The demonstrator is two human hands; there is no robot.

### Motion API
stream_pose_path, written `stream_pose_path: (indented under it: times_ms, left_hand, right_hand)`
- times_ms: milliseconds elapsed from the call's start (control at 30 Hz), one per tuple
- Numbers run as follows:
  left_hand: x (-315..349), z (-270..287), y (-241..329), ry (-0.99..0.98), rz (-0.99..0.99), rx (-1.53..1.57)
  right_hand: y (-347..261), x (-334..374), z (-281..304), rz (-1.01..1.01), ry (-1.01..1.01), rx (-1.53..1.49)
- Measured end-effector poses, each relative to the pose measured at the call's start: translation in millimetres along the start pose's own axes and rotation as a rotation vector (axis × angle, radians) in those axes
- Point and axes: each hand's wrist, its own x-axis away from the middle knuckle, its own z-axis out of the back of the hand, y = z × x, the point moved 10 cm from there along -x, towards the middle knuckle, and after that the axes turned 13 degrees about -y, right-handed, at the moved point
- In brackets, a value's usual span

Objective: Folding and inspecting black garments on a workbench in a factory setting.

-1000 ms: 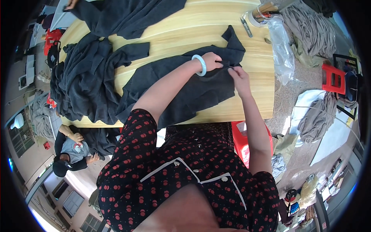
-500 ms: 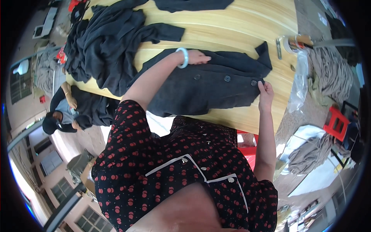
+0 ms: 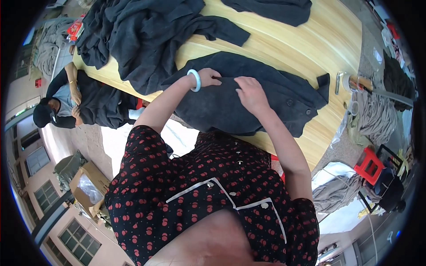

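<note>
A dark button-front jacket [image 3: 213, 104] lies stretched out across the wooden table in front of me, its row of buttons towards the right end. My left hand [image 3: 206, 79], below a pale bangle [image 3: 194, 80], pinches at the front edge of the cloth. Close to its right, my right hand [image 3: 254, 95] rests on the same edge, fingers stretched out and thumb apart. Some of the buttons are covered by my right hand and forearm.
Dark garments [image 3: 142, 40] are heaped at the back left, with another dark garment [image 3: 277, 8] at the far edge. A container of tools [image 3: 350, 83] stands at the table's right end. A co-worker [image 3: 62, 102] sits at the left; a red stool [image 3: 369, 165] is at the right.
My right hand has let go of the jacket's buttoned right end and moved left, near my left hand. The view has turned, so the table appears shifted.
</note>
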Motion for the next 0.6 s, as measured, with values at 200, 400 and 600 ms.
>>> stream_pose_path:
  times_ms: [200, 400, 600]
  left_hand:
    - [7.2, 11.2, -2.7, 0.104, -0.001, 0.087]
    - [-0.2, 4.3, 21.6, 0.14, -0.103, -0.163]
    - [-11.3, 4.0, 14.6, 0.154, -0.114, -0.135]
  right_hand:
    - [-12.0, -6.7, -44.1, -0.007, -0.221, 0.27]
    - [-17.9, -8.2, -38.5, -0.01, -0.081, 0.319]
    - [-18.4, 2.1, -52.4, -0.015, -0.229, 0.342]
